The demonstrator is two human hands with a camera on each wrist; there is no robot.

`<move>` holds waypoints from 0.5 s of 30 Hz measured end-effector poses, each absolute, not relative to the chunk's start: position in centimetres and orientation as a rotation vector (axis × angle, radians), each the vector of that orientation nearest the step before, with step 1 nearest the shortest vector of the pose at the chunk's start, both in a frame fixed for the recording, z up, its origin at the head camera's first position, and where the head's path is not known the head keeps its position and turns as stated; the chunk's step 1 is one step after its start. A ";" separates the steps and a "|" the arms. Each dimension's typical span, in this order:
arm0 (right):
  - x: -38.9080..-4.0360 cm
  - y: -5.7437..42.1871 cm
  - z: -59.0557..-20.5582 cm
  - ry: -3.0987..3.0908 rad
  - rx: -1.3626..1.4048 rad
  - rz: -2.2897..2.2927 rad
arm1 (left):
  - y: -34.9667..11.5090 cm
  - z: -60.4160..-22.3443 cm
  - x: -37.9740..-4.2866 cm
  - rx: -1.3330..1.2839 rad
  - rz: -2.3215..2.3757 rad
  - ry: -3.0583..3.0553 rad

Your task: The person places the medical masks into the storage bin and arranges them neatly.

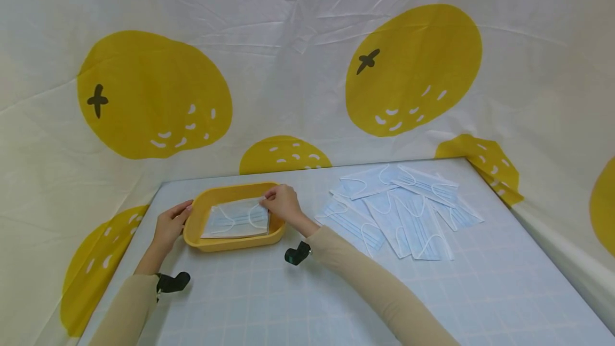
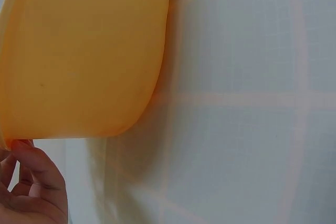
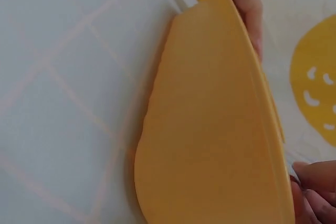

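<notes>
A yellow tray [image 1: 234, 243] stands on the left part of the table, with light blue face masks [image 1: 240, 219] stacked flat inside it. My left hand [image 1: 170, 227] grips the tray's left rim; in the left wrist view, the thumb of this hand [image 2: 39, 184] meets the rim's corner. Over the tray's right end, my right hand [image 1: 284, 203] pinches the upper right corner of the top mask. The right wrist view has the fingertips [image 3: 315, 174] partly hidden behind the tray wall [image 3: 210, 114].
Several loose face masks [image 1: 408, 212] lie overlapping on the right half of the table [image 1: 307, 303], their ear loops spread out. A white cloth [image 1: 298, 95] with yellow fruit prints hangs behind the table's back edge.
</notes>
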State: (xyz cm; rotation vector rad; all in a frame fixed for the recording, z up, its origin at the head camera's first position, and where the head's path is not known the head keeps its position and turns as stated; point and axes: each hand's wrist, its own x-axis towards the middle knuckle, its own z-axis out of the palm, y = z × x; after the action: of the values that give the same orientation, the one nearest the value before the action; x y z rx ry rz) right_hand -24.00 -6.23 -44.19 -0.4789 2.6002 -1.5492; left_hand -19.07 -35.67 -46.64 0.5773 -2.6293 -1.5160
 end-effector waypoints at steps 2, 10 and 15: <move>-24.0 -6.3 -44.2 2.638 -0.499 -1.519 | -35.7 -46.6 -19.0 0.577 -1.517 -2.627; -24.4 -6.9 -44.4 2.822 -0.564 -1.302 | -35.6 -46.6 -19.0 0.566 -1.524 -2.631; -24.5 -7.1 -44.4 2.916 -0.588 -1.183 | -35.6 -46.7 -19.1 0.585 -1.533 -2.629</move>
State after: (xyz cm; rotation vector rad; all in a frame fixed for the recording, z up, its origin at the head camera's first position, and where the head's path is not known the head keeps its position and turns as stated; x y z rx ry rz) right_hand -24.53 -7.14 -44.35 -0.5885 2.9161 -1.1835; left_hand -19.06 -35.57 -46.65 0.5853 -2.6288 -1.5333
